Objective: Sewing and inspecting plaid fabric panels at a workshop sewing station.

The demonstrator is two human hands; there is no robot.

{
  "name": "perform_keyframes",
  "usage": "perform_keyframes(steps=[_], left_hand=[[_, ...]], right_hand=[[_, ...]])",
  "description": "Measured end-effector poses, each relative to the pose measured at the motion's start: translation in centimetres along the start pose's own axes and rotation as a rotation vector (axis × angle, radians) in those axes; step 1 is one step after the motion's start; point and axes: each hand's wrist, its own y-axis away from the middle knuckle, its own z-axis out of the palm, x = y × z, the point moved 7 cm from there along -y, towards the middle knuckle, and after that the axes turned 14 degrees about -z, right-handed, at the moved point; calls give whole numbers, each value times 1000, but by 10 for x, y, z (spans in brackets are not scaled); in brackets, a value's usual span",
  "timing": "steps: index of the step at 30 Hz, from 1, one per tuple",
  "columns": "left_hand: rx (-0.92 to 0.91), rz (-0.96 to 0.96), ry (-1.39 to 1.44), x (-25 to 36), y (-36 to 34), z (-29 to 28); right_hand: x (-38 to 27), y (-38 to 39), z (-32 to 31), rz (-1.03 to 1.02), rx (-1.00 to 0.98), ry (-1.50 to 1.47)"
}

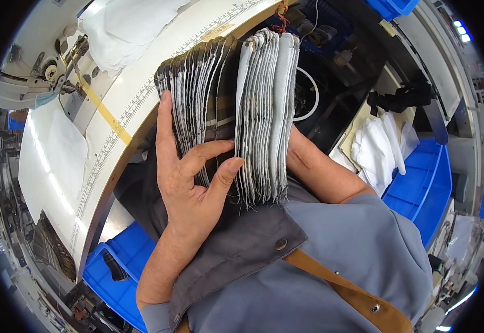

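Observation:
A thick bundle of cut fabric pieces is on edge before me, with dark plaid layers with white edges (219, 94) at left and mostly white layers (264, 116) at right, loose threads hanging below. My left hand (192, 183) grips it, index finger stretched along the left side, another finger bent into the gap between the two parts, thumb against the white layers. My right forearm (322, 172) goes behind the bundle; that hand's fingers are hidden.
A curved white table (114, 97) with ruler markings holds white sheets (53, 161) and sewing machinery (56, 75). Blue trays (419, 188) sit either side of my lap. White cloths (378, 144) and black fabric (397, 100) lie at right. A dark, cluttered recess with a white ring (314, 94) is behind the bundle.

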Motion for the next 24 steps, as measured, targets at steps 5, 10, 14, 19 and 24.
perform_keyframes(steps=[5, 10, 14, 19, 24], left_hand=[[-4, 5, 3, -3, 1, -1], [2, -1, -1, -2, 0, 0], [4, -30, 17, -5, 2, 0], [121, 0, 89, 0, 1, -2], [-21, 24, -68, 3, 2, 3]], right_hand=[[-1, 0, -2, -1, 1, -10], [-2, 0, -4, -3, 3, -20], [0, 1, -4, -3, 3, -28], [-1, -2, -4, -3, 5, -34], [0, -4, -7, 2, 7, -40]])
